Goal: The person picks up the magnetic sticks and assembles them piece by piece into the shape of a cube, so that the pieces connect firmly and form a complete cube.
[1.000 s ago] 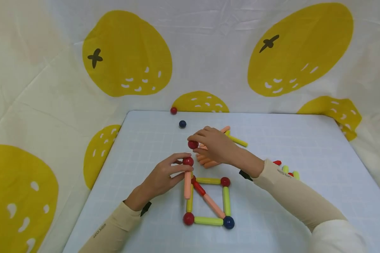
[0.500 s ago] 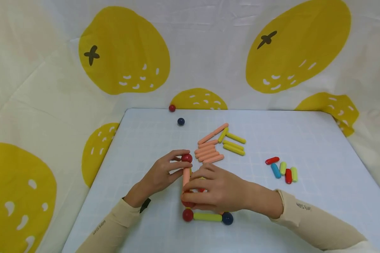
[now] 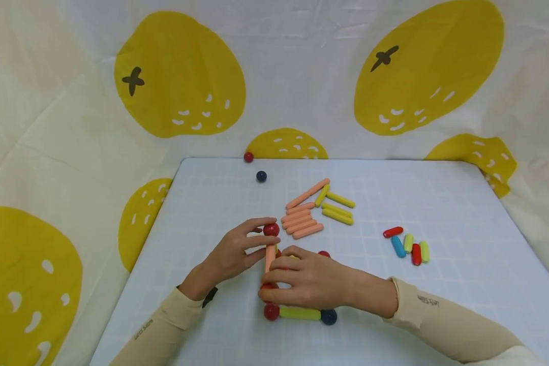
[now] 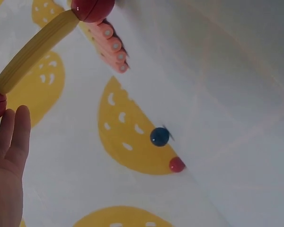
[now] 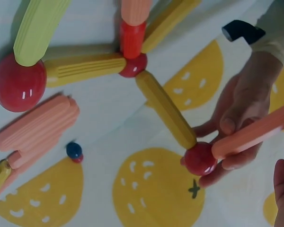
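My left hand [image 3: 238, 251] grips a red ball [image 3: 271, 230] between its fingers. That ball tops a yellow stick [image 5: 165, 109] rising at a slant from a lower red ball [image 5: 134, 65] in the right wrist view. A pink stick [image 5: 251, 132] joins the gripped ball and reaches toward me. At its near end my right hand [image 3: 306, 282] pinches another red ball [image 3: 269, 286], partly covered by the fingers. Underneath lies a square frame of sticks and balls, with a lime stick [image 3: 300, 313], a dark blue ball [image 3: 329, 317] and a red corner ball [image 3: 271, 311] showing; my right hand hides much of it.
Pink sticks [image 3: 307, 231] and yellow sticks [image 3: 337, 216] lie beyond the hands. Short red, lime and blue sticks [image 3: 398, 247] are at the right. A loose blue ball [image 3: 261, 176] and small red ball [image 3: 248, 157] sit near the table's far edge.
My right hand has brought its red ball from beyond the left hand nearer to me, to the pink stick's near end. My left hand keeps its hold on the upper ball.
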Action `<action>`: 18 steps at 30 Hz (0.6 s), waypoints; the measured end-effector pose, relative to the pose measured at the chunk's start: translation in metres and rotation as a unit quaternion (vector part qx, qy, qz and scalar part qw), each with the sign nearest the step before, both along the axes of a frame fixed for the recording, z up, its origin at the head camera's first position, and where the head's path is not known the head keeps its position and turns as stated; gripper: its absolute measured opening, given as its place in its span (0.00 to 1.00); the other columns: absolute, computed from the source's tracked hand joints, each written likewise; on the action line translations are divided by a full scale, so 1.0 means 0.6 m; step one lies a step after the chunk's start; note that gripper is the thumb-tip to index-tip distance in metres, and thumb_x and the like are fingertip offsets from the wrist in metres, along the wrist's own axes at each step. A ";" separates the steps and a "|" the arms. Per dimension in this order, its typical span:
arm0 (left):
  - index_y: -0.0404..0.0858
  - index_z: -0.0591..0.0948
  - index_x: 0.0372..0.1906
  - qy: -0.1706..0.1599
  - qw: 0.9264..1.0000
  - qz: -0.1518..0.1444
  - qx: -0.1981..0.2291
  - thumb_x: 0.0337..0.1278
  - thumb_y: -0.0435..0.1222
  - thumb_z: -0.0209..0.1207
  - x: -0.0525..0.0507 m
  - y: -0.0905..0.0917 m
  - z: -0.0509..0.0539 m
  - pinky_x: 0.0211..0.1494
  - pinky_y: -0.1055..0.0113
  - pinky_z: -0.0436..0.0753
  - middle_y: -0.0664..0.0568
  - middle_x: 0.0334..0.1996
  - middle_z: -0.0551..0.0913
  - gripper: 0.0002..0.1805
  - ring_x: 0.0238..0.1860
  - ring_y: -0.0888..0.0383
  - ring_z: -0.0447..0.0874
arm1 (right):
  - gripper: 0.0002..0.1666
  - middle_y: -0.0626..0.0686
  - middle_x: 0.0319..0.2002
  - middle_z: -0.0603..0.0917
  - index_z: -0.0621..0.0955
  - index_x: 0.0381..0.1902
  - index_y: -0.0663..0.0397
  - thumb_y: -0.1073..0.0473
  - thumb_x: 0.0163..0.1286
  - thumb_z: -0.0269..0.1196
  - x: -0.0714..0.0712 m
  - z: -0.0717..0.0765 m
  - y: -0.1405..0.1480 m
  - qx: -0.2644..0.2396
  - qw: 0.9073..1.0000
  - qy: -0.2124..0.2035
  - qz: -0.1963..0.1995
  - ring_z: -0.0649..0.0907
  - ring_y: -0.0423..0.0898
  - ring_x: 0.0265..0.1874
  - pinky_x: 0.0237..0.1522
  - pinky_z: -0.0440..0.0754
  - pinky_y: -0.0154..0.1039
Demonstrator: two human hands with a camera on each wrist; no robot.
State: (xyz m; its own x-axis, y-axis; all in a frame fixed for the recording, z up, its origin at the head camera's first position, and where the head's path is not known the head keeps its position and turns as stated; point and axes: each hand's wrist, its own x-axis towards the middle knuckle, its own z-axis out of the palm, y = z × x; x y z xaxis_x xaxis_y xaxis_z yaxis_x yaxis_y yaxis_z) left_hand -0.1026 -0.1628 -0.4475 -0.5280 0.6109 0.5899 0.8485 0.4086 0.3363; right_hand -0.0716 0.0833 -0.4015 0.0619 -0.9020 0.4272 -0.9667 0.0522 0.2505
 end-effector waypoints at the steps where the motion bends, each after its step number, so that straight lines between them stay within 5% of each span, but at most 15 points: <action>1: 0.46 0.88 0.54 0.009 1.000 -0.003 -0.006 0.52 0.31 0.74 0.000 0.000 0.001 0.56 0.60 0.86 0.44 0.65 0.78 0.21 0.59 0.51 0.81 | 0.12 0.41 0.53 0.84 0.81 0.56 0.37 0.49 0.79 0.58 0.000 0.000 0.000 -0.001 1.000 0.001 -0.001 0.80 0.41 0.56 0.59 0.77 0.37; 7: 0.47 0.88 0.53 0.033 0.999 -0.014 -0.018 0.53 0.33 0.74 0.000 0.003 0.003 0.58 0.58 0.86 0.42 0.64 0.78 0.20 0.60 0.49 0.81 | 0.13 0.40 0.52 0.85 0.81 0.56 0.38 0.48 0.77 0.59 0.002 -0.005 0.002 -0.012 1.000 -0.001 -0.012 0.81 0.40 0.55 0.58 0.77 0.36; 11: 0.46 0.88 0.53 0.032 0.999 -0.013 -0.017 0.55 0.34 0.73 0.001 0.004 0.004 0.57 0.57 0.86 0.42 0.63 0.78 0.19 0.59 0.49 0.81 | 0.22 0.42 0.51 0.86 0.81 0.57 0.42 0.41 0.70 0.66 0.002 -0.013 0.019 -0.033 0.997 -0.054 -0.046 0.81 0.40 0.53 0.57 0.78 0.35; 15: 0.46 0.88 0.53 0.028 0.999 -0.005 -0.025 0.54 0.35 0.74 0.003 0.005 0.008 0.59 0.58 0.85 0.42 0.64 0.78 0.19 0.61 0.49 0.80 | 0.27 0.42 0.47 0.86 0.83 0.53 0.46 0.37 0.64 0.71 0.003 -0.030 0.047 -0.026 0.983 -0.155 -0.099 0.81 0.40 0.49 0.54 0.80 0.35; 18: 0.47 0.88 0.53 0.022 0.999 0.006 -0.034 0.51 0.35 0.75 0.004 0.003 0.013 0.60 0.58 0.84 0.43 0.64 0.78 0.21 0.64 0.49 0.78 | 0.26 0.40 0.43 0.84 0.84 0.50 0.43 0.33 0.65 0.68 0.006 -0.048 0.064 0.073 0.962 -0.222 -0.142 0.78 0.38 0.45 0.50 0.80 0.35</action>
State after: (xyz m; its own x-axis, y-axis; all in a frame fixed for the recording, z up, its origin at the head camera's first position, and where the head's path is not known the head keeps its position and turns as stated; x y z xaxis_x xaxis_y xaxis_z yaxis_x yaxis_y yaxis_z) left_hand -0.1003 -0.1608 -0.4399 -0.5105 0.6443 0.5694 0.8564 0.4402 0.2697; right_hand -0.0679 0.1219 -0.4302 -0.3550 -0.9081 0.2220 -0.9320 0.3253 -0.1596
